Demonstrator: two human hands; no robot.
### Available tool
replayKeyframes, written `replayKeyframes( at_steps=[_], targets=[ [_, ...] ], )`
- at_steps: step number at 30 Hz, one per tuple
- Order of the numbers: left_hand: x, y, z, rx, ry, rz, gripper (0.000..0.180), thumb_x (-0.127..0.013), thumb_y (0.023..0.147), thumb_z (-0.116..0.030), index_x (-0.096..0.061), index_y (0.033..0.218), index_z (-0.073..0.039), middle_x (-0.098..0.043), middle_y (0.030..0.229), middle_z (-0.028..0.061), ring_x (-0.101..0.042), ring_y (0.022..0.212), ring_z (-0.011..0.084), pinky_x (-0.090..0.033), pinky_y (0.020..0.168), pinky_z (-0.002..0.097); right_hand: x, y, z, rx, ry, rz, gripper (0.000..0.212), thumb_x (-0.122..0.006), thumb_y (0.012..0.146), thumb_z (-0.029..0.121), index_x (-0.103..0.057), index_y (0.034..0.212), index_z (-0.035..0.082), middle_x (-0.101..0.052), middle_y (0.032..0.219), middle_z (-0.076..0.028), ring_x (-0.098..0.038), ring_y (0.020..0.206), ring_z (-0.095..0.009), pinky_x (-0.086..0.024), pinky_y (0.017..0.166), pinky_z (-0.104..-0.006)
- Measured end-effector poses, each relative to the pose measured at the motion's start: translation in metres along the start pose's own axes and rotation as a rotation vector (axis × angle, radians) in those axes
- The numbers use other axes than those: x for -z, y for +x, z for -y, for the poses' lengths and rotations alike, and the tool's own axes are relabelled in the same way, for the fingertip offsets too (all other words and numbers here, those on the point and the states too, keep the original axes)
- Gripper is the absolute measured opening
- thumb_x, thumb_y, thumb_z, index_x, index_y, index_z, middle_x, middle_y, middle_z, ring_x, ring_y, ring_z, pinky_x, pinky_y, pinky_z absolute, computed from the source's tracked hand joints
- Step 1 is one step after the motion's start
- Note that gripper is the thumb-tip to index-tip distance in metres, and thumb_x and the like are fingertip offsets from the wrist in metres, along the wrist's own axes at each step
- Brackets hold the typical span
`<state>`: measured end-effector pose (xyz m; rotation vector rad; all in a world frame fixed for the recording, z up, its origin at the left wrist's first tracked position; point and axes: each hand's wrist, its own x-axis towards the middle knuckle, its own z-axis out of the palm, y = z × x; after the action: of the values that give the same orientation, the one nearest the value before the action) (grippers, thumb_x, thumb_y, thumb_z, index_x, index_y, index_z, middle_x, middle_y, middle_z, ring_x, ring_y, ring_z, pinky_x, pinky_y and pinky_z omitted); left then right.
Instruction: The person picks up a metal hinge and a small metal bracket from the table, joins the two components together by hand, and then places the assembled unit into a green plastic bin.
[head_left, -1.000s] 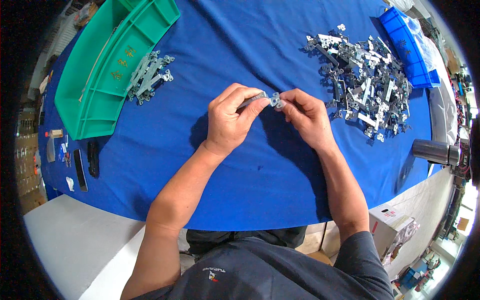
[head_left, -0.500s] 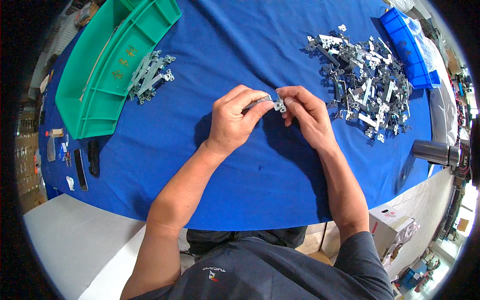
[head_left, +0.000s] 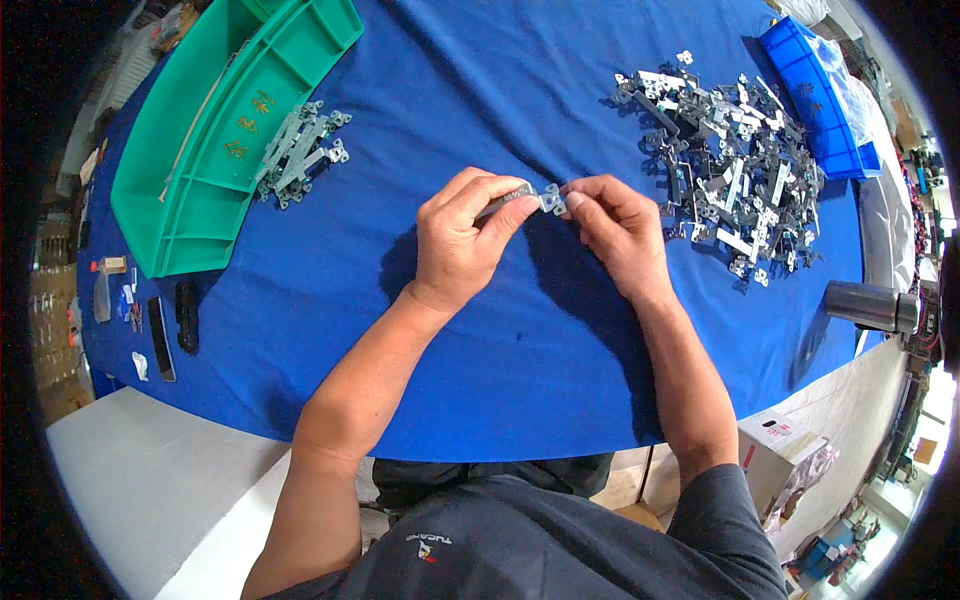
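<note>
Between my two hands, above the blue cloth, is a small silvery metal bracket (head_left: 549, 200) with holed tabs at its end. My left hand (head_left: 466, 232) is closed on its longer part, thumb on top, which hides most of it. The fingertips of my right hand (head_left: 622, 228) pinch the tabbed end. To the right lies a large heap of similar metal brackets (head_left: 735, 170), light and dark ones mixed. A smaller pile of brackets (head_left: 300, 155) rests at the left, beside a green bin.
The green plastic bin (head_left: 210, 215) lies at the far left. At the back right stands a blue tray (head_left: 815, 95) with clear plastic. A phone (head_left: 161, 338) and a black object (head_left: 187, 317) lie at the left edge. A metal cylinder (head_left: 862, 304) juts in from the right.
The bracket has shifted slightly left and its tabbed end shows more. My left hand has moved a little left, and my right fingers have changed their grip at the end.
</note>
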<state>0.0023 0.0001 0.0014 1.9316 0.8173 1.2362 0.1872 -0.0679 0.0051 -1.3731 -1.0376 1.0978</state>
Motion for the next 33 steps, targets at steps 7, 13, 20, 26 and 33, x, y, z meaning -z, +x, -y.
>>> replayKeyframes(
  at_steps=[7, 13, 20, 26, 33],
  targets=[
    [-0.0006, 0.0020, -0.0009, 0.027, -0.017, 0.020, 0.013, -0.076, 0.087, -0.011, -0.071, 0.091, -0.001, -0.068, 0.080, 0.0087, -0.064, 0.068, 0.0175, -0.049, 0.059, 0.0296, 0.0008, -0.0003, -0.0027, 0.073, -0.183, 0.078, 0.014, -0.064, 0.096, 0.012, -0.068, 0.102, 0.001, -0.065, 0.076, 0.000, -0.054, 0.066, -0.005, -0.044, 0.058, -0.0233],
    [-0.0009, 0.0010, 0.0023, 0.026, -0.042, 0.027, 0.013, -0.076, 0.086, -0.011, -0.071, 0.092, -0.001, -0.067, 0.079, 0.0086, -0.064, 0.067, 0.0170, -0.049, 0.059, 0.0291, -0.0004, -0.0009, 0.0044, 0.035, -0.218, 0.079, 0.011, -0.064, 0.096, 0.010, -0.068, 0.102, 0.002, -0.060, 0.072, 0.000, -0.054, 0.065, -0.006, -0.044, 0.056, -0.0244],
    [-0.0021, -0.0001, -0.0011, 0.054, -0.043, 0.118, 0.014, -0.078, 0.084, -0.007, -0.073, 0.094, 0.000, -0.069, 0.085, 0.0083, -0.065, 0.074, 0.0143, -0.051, 0.065, 0.0269, -0.0018, 0.0000, -0.0022, 0.053, -0.051, 0.044, 0.013, -0.061, 0.097, 0.010, -0.067, 0.105, 0.000, -0.063, 0.080, -0.003, -0.057, 0.067, -0.008, -0.047, 0.058, -0.0249],
    [0.0002, -0.0002, -0.0030, 0.059, -0.018, 0.156, 0.014, -0.078, 0.083, -0.008, -0.073, 0.094, 0.000, -0.069, 0.084, 0.0081, -0.064, 0.071, 0.0136, -0.050, 0.062, 0.0267, -0.0004, 0.0019, 0.0007, 0.035, -0.002, 0.117, 0.017, -0.059, 0.099, 0.012, -0.066, 0.108, -0.001, -0.065, 0.086, -0.004, -0.059, 0.071, -0.009, -0.049, 0.064, -0.0241],
    [-0.0026, -0.0017, -0.0015, 0.035, -0.033, 0.212, 0.014, -0.079, 0.083, -0.009, -0.073, 0.093, -0.001, -0.069, 0.082, 0.0081, -0.064, 0.069, 0.0141, -0.050, 0.061, 0.0272, 0.0022, 0.0019, -0.0037, 0.133, -0.164, 0.123, 0.014, -0.057, 0.101, 0.014, -0.062, 0.104, 0.001, -0.062, 0.085, -0.002, -0.053, 0.066, -0.007, -0.045, 0.058, -0.0233]
  ],
)
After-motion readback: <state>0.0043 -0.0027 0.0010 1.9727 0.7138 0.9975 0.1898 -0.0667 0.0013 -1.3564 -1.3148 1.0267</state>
